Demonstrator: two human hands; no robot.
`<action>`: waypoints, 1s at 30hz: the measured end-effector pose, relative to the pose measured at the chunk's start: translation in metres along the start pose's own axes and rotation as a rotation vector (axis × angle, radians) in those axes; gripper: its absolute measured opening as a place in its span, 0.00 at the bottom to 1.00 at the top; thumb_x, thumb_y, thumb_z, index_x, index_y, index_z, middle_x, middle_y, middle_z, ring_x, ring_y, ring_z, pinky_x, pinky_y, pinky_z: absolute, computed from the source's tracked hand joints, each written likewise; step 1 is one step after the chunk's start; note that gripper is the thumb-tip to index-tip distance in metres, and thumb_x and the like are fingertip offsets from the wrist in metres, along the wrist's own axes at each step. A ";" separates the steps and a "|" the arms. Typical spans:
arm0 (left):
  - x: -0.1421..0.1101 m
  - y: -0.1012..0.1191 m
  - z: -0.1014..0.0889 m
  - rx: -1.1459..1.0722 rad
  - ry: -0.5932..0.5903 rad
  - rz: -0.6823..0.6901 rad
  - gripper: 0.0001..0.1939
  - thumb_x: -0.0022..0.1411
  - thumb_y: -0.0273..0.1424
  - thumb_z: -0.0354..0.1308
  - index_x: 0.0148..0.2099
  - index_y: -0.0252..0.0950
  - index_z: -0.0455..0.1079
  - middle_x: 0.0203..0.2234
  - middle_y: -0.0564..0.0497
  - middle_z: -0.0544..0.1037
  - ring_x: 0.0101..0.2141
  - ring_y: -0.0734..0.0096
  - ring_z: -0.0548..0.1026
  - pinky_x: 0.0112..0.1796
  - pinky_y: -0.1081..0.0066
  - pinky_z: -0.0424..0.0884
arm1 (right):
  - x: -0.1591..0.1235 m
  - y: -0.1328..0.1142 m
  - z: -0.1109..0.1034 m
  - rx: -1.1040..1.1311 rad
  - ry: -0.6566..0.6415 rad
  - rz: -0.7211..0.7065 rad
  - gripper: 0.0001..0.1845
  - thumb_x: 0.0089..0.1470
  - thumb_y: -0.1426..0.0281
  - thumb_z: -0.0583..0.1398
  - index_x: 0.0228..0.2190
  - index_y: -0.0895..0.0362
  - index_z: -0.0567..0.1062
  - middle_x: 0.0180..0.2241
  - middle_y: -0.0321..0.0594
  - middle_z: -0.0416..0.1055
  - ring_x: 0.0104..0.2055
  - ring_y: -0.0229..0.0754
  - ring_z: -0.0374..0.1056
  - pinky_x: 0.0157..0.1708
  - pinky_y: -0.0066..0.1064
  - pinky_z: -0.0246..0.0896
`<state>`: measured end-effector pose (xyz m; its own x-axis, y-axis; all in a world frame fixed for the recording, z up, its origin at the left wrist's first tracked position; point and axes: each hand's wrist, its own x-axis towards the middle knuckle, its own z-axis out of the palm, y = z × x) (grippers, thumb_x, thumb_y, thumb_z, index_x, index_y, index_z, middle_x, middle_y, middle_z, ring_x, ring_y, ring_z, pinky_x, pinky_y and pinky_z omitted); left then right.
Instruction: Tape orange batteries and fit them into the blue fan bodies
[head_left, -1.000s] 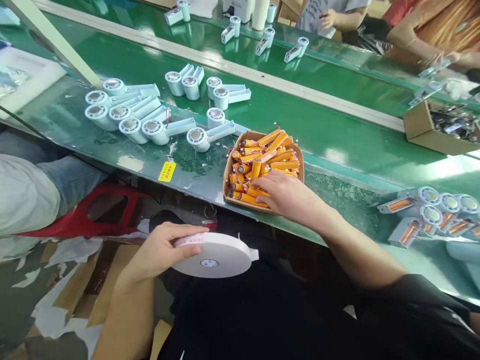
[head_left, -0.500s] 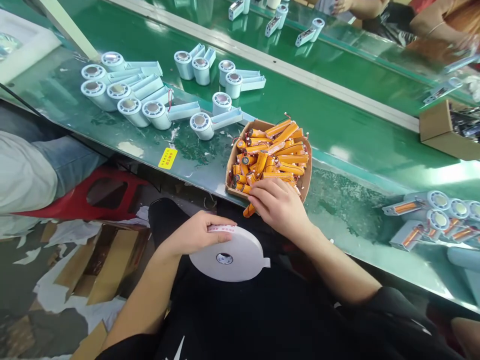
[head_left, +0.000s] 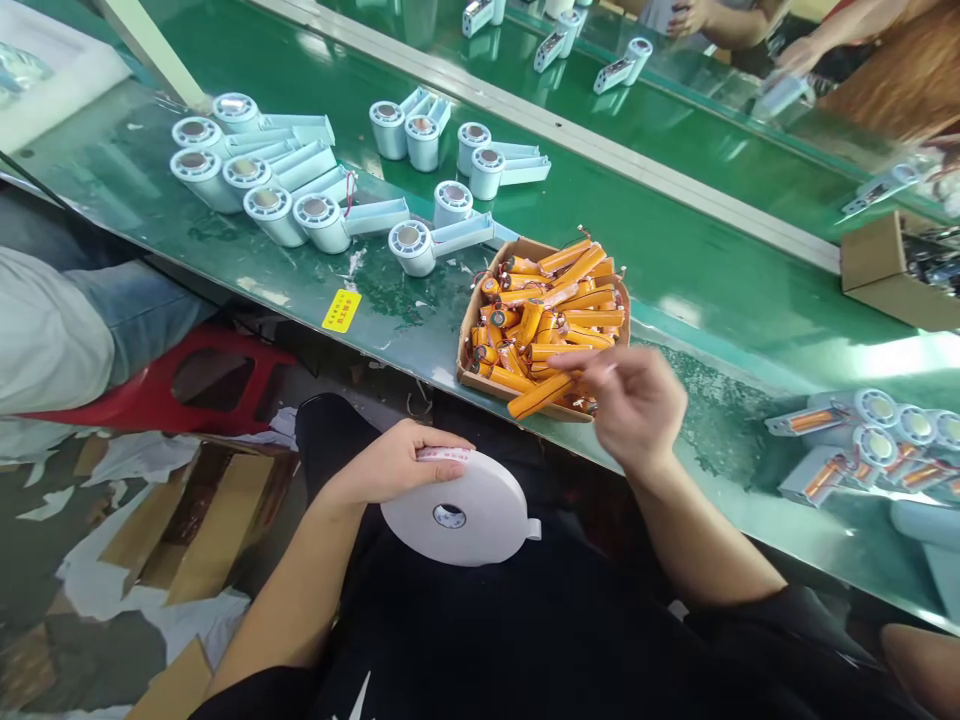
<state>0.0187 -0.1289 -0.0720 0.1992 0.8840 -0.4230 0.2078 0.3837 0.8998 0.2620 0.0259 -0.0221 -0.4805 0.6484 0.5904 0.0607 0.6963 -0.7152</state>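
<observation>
My left hand (head_left: 397, 465) is closed on the rim of a wide roll of white double-sided tape (head_left: 457, 540), which tilts above my lap. A short tape end sticks out at the roll's right side. My right hand (head_left: 637, 405), somewhat blurred, pinches one end of an orange battery pack (head_left: 538, 396) at the front edge of a cardboard box (head_left: 487, 384). Many more orange battery packs (head_left: 574, 300) with thin wires lie jumbled in that box.
Light blue housings with round heads (head_left: 322, 215) stand left of the box. More housings with orange packs inside (head_left: 874, 440) are at the right. Behind runs a green conveyor (head_left: 675, 180). Co-workers' hands (head_left: 799, 60) work across it. A red stool (head_left: 240, 385) is at lower left.
My right hand came up out of the box's packs and shifted right, with one battery pack in its fingers. My left hand and the tape roll rose slightly, then stayed still.
</observation>
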 end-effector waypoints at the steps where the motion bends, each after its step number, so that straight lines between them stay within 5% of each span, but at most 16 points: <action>1: 0.000 0.000 0.000 0.012 0.004 0.000 0.27 0.58 0.48 0.68 0.53 0.36 0.85 0.45 0.45 0.88 0.45 0.55 0.85 0.48 0.67 0.80 | 0.008 0.001 -0.004 0.044 0.065 0.077 0.06 0.76 0.62 0.56 0.44 0.46 0.73 0.34 0.31 0.82 0.34 0.41 0.80 0.34 0.36 0.76; 3: 0.001 0.000 -0.001 0.038 0.014 0.002 0.26 0.59 0.48 0.68 0.52 0.37 0.85 0.45 0.45 0.88 0.45 0.55 0.85 0.49 0.67 0.80 | 0.027 0.007 -0.009 0.047 0.086 0.167 0.11 0.77 0.56 0.53 0.45 0.47 0.71 0.27 0.29 0.76 0.27 0.39 0.75 0.31 0.34 0.71; 5: 0.004 0.002 -0.001 0.063 0.017 0.010 0.26 0.59 0.49 0.67 0.52 0.37 0.86 0.46 0.45 0.87 0.46 0.54 0.85 0.50 0.67 0.79 | 0.044 0.017 -0.011 -0.062 -0.028 0.205 0.15 0.76 0.54 0.52 0.44 0.48 0.71 0.24 0.29 0.72 0.26 0.39 0.72 0.32 0.35 0.70; 8: 0.004 0.005 -0.002 0.088 0.019 0.014 0.26 0.59 0.49 0.67 0.52 0.37 0.86 0.47 0.45 0.87 0.47 0.54 0.85 0.52 0.65 0.79 | 0.058 0.028 -0.012 -0.284 -0.221 0.157 0.15 0.73 0.54 0.57 0.47 0.51 0.74 0.35 0.39 0.78 0.39 0.46 0.75 0.44 0.42 0.72; 11: 0.001 0.007 -0.002 0.080 0.030 0.002 0.27 0.58 0.49 0.67 0.52 0.37 0.85 0.47 0.45 0.87 0.47 0.54 0.85 0.51 0.66 0.80 | 0.056 0.025 -0.014 -0.451 -0.197 0.136 0.20 0.68 0.53 0.61 0.53 0.53 0.74 0.49 0.50 0.78 0.50 0.53 0.74 0.52 0.48 0.71; 15: -0.003 0.007 0.000 0.068 0.017 -0.004 0.26 0.59 0.49 0.67 0.52 0.37 0.85 0.46 0.45 0.88 0.45 0.55 0.85 0.47 0.67 0.80 | 0.043 0.009 -0.010 -0.631 -0.227 0.307 0.25 0.62 0.47 0.66 0.47 0.55 0.76 0.39 0.49 0.78 0.40 0.54 0.74 0.42 0.47 0.73; 18: -0.002 0.010 0.002 0.081 0.008 -0.001 0.26 0.59 0.49 0.67 0.52 0.37 0.85 0.46 0.45 0.88 0.45 0.55 0.85 0.48 0.67 0.80 | 0.041 0.001 0.005 -0.680 -0.317 0.302 0.28 0.56 0.49 0.71 0.46 0.57 0.77 0.43 0.54 0.80 0.46 0.59 0.76 0.46 0.50 0.73; 24: -0.002 0.013 0.005 0.101 -0.008 0.011 0.25 0.61 0.47 0.66 0.53 0.37 0.85 0.45 0.46 0.88 0.43 0.57 0.85 0.46 0.68 0.79 | 0.041 -0.003 0.012 -0.258 -0.321 0.388 0.22 0.59 0.61 0.68 0.53 0.52 0.76 0.45 0.45 0.81 0.45 0.51 0.78 0.49 0.46 0.76; 28: -0.007 0.014 0.004 0.079 -0.008 0.012 0.24 0.62 0.47 0.65 0.54 0.37 0.85 0.45 0.47 0.88 0.43 0.59 0.85 0.44 0.70 0.78 | 0.028 -0.020 -0.003 0.042 -0.184 0.324 0.18 0.60 0.54 0.70 0.47 0.50 0.78 0.45 0.43 0.80 0.48 0.51 0.79 0.52 0.49 0.76; 30: -0.008 0.017 0.005 0.081 -0.012 0.028 0.24 0.62 0.46 0.65 0.53 0.37 0.85 0.43 0.48 0.88 0.41 0.60 0.84 0.44 0.70 0.78 | 0.020 -0.030 -0.009 0.075 -0.250 0.299 0.16 0.60 0.52 0.71 0.40 0.50 0.79 0.46 0.44 0.81 0.51 0.53 0.78 0.55 0.50 0.75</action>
<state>0.0250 -0.1309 -0.0543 0.2176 0.8906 -0.3993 0.2782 0.3356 0.9000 0.2582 0.0209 0.0142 -0.6505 0.7175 0.2493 0.1705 0.4577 -0.8726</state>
